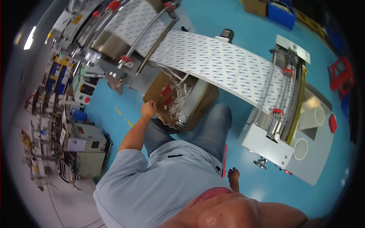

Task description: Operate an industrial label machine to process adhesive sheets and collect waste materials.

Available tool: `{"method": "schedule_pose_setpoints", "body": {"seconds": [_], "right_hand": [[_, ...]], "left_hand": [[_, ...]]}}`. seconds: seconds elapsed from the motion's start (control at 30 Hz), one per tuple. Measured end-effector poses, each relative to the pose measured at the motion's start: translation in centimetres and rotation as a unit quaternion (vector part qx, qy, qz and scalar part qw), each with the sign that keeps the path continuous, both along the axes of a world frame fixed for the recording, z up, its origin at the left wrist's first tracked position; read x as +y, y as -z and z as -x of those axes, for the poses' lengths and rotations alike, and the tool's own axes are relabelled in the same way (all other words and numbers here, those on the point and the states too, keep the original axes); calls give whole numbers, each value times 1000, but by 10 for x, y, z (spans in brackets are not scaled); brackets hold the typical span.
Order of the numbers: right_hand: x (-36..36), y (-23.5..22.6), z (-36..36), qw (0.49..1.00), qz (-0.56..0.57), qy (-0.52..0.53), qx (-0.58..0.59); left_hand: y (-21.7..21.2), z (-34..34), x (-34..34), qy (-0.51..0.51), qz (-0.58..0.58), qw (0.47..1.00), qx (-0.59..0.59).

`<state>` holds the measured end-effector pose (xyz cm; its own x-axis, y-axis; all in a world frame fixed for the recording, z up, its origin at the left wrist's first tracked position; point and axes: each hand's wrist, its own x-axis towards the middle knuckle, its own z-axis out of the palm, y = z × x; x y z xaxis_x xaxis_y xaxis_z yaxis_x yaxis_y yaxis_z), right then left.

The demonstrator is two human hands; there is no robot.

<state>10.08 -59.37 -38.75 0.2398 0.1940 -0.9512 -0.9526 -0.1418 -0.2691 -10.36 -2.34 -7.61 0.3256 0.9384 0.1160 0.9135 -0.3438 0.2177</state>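
Observation:
My left hand [149, 109] is closed on the left rim of a brown cardboard box [154, 89], which stands between my knees. Inside the box lie a tangled heap of thin white strips [182, 100] and some red pieces [167, 91]. My right hand [234, 174] hangs low at my right side, well away from the box, its fingers a little apart and nothing visible in it. Above the box a wide white web printed with small blue marks [213, 57] stretches across a machine, from the rollers at upper left to the roller unit at right.
Metal rollers with red collars [125, 59] stand at upper left. At right a white machine end [266, 142] holds white cardboard tubes [300, 148]. Further off are a red stool [341, 76], a blue crate [281, 15] and a grey cabinet [89, 140]. Blue floor [110, 102] surrounds me.

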Motion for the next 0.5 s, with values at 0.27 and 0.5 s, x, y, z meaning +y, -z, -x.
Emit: {"method": "schedule_pose_setpoints", "body": {"seconds": [0.27, 0.5], "right_hand": [[50, -65, -40, 980, -5, -185, -66], [131, -127, -51, 978, -33, -177, -106]], "left_hand": [[-81, 191, 74, -119, -295, 947, -43], [-211, 336, 160, -239, -504, 829, 47]]}}
